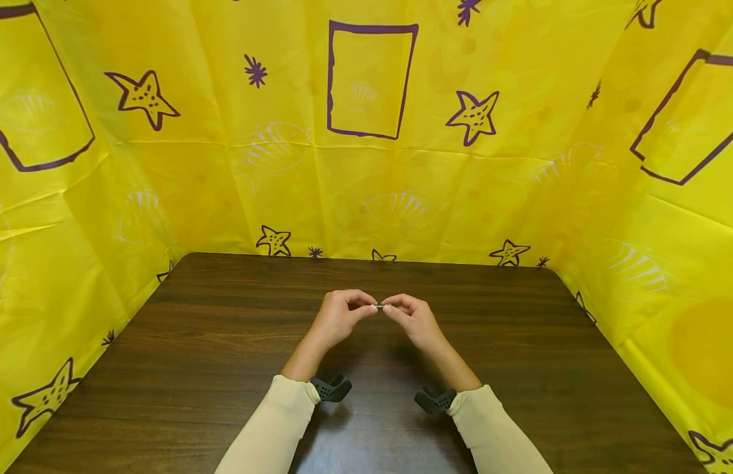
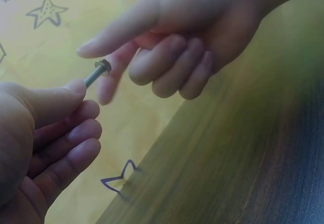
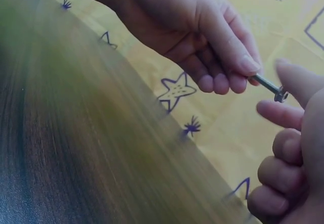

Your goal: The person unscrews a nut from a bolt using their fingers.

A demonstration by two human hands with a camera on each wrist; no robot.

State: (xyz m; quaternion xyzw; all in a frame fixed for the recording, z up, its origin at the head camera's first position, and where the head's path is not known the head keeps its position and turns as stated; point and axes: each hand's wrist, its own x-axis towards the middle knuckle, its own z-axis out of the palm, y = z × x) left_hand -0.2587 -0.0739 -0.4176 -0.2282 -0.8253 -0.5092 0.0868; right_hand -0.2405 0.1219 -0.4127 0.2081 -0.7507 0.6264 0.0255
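Note:
A thin metal bolt (image 1: 379, 306) is held up above the table between the two hands. My left hand (image 1: 338, 317) pinches its shank between thumb and forefinger, and the other fingers lie loosely curled below. At the bolt's free end is a wider flanged piece (image 3: 281, 94); whether it is a head or a nut I cannot tell. My right hand (image 2: 185, 36) is just beside that end, its thumb and forefinger spread on either side with a gap showing. Its other fingers are curled toward the palm and hold nothing visible.
Below the hands lies a dark brown wood-grain table (image 1: 183, 368). A yellow sheet (image 1: 354, 178) printed with starfish, fish and frames hangs along the back and both sides. Dark bands (image 1: 332, 388) are on both wrists.

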